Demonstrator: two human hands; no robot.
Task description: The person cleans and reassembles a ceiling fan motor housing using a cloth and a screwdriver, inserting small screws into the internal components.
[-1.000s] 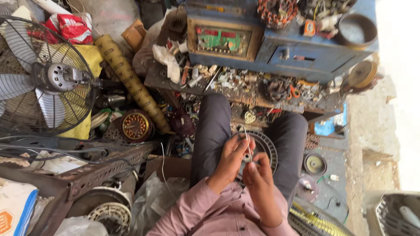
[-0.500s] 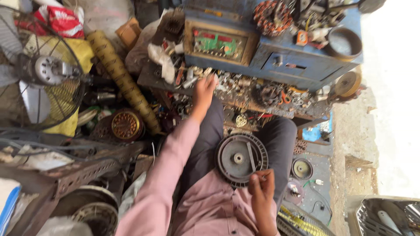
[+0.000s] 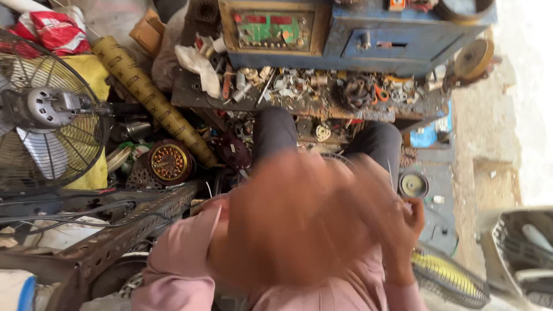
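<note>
My left hand (image 3: 299,219) is raised close to the camera as a large motion blur and hides most of my lap; its fingers cannot be made out. My right hand (image 3: 408,224) is lower right beside my thigh, fingers curled, and whether it holds anything is unclear. My knees in dark trousers (image 3: 276,129) point toward a cluttered workbench (image 3: 311,106). Only a sliver of the round grey disc (image 3: 337,156) on my lap shows above the blur.
A blue machine with a green-and-red panel (image 3: 271,29) stands behind the bench. At left are a caged fan (image 3: 46,115), a yellow cardboard tube (image 3: 150,98), a copper-wound stator (image 3: 169,162) and a perforated metal bar (image 3: 127,230). A small pulley (image 3: 413,185) lies at right.
My left hand has come back from the workbench and swept up in front of the camera, blurred. The camera has tilted, and my right hand has shifted to the right, off the disc.
</note>
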